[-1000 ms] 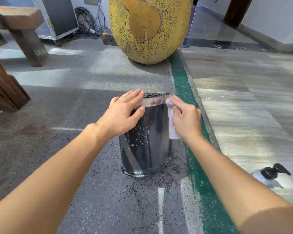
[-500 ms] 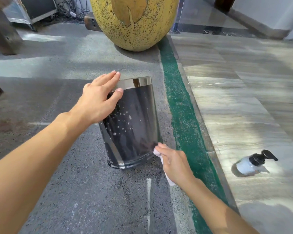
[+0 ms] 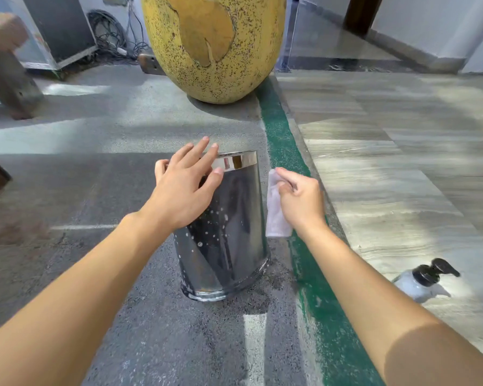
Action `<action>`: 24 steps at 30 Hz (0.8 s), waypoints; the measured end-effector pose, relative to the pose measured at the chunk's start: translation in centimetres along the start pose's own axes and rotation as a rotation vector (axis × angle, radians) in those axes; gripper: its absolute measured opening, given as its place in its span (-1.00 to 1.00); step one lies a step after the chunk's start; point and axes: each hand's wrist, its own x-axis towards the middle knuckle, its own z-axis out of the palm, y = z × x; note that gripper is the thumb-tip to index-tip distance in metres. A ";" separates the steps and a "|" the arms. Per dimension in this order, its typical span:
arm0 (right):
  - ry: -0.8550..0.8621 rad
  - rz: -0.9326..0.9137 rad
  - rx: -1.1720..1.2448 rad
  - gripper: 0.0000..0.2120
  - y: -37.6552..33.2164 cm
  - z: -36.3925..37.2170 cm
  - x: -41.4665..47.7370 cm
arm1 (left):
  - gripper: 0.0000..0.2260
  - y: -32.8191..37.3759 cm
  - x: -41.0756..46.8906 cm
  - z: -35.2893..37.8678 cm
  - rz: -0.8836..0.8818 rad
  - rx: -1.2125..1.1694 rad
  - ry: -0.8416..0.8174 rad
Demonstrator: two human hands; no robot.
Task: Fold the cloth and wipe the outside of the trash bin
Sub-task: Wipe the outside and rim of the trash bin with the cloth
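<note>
Both of your hands are at the trash bin (image 3: 229, 232), which stands on the grey floor (image 3: 101, 174) beside the green stripe (image 3: 279, 135). Your left hand (image 3: 181, 190) lies flat on its upper side, fingers spread and clamped on nothing. Your right hand (image 3: 300, 199) pinches the folded white cloth (image 3: 275, 213) just beside the bin's right wall. A pump bottle (image 3: 424, 280) lies well apart, to the right.

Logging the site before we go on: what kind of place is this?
Probably a lobby or covered entrance of a building, not a home: polished stone floor tiles beside rough grey paving, a giant speckled yellow egg-shaped sculpture, and a tangle of black cables.
</note>
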 end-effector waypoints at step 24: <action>-0.382 -0.213 0.158 -0.64 6.4 0.6 -11.0 | -0.51 -1.7 2.1 -0.1 -0.170 -0.077 0.005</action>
